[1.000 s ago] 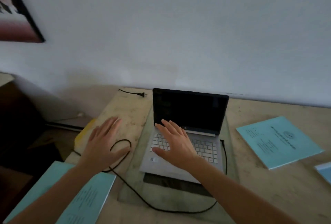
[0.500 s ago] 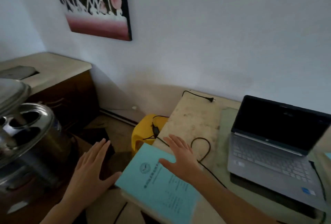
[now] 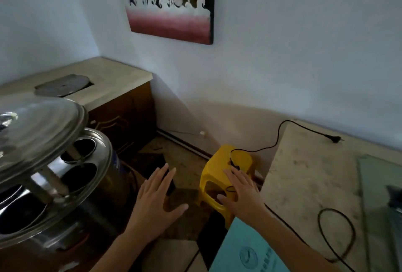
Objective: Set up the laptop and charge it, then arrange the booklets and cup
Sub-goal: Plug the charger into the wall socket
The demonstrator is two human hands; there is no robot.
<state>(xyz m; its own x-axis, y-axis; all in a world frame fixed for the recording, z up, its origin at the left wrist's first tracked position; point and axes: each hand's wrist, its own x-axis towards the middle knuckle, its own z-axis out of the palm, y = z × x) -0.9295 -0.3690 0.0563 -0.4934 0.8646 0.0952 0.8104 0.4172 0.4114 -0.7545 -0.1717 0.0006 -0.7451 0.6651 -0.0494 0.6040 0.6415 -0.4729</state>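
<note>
A black charger cable (image 3: 335, 230) loops over the stone table (image 3: 309, 176); its plug (image 3: 335, 139) lies at the table's far edge, and another stretch of cable drapes over a yellow stool (image 3: 219, 163) on the floor. My right hand (image 3: 241, 193) hovers open over the stool, fingers spread, holding nothing. My left hand (image 3: 156, 202) is open above the floor, also holding nothing. A light blue booklet (image 3: 250, 252) lies at the table's near left corner under my right forearm. Only a dark sliver of the laptop (image 3: 394, 197) shows at the right edge. No cup is in view.
A large steel pot with a tilted lid (image 3: 39, 163) fills the left foreground. Behind it stands a wooden cabinet (image 3: 121, 106) with a pale top. A framed picture (image 3: 171, 4) hangs on the wall. A glass sheet (image 3: 378, 184) covers the table's right part.
The view has swung left, from the laptop to the floor beside the table. Both hands left the table and keyboard and now hover over the stool and floor, still open.
</note>
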